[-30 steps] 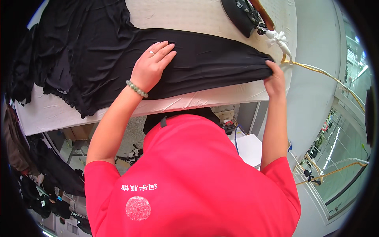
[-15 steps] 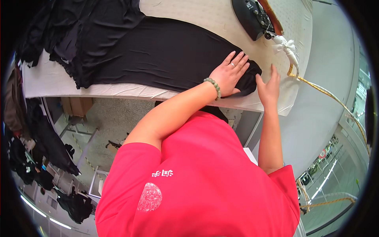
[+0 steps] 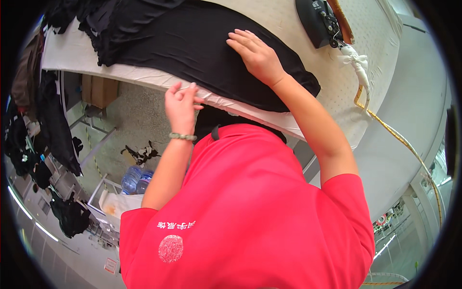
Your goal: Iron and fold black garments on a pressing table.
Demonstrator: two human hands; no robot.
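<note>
A black garment (image 3: 192,50) of thin, smooth cloth lies stretched along the padded table, with ruffled edges at its left part. Over its middle, my right hand (image 3: 257,55) is laid out with straight fingers; whether the palm presses on the cloth or hovers just above cannot be made out. My left hand (image 3: 181,108), with a green bead bracelet (image 3: 183,137) on the wrist, is at the table's near edge, in front of the garment. Its fingers are loosely bent and apart, and nothing shows in them.
An iron (image 3: 315,21) with a wrapped white hose joint (image 3: 354,60) stands at the far right of the pale table (image 3: 115,72). Its yellowish hose (image 3: 394,137) trails down to the right. Lower left are a cardboard box (image 3: 101,91), water bottles (image 3: 131,179) and dark hanging clothes (image 3: 55,125).
My left hand has left the garment's right end and come back to the near edge, further left. My right hand has moved left and away onto the cloth. The garment's right end now lies flatter.
</note>
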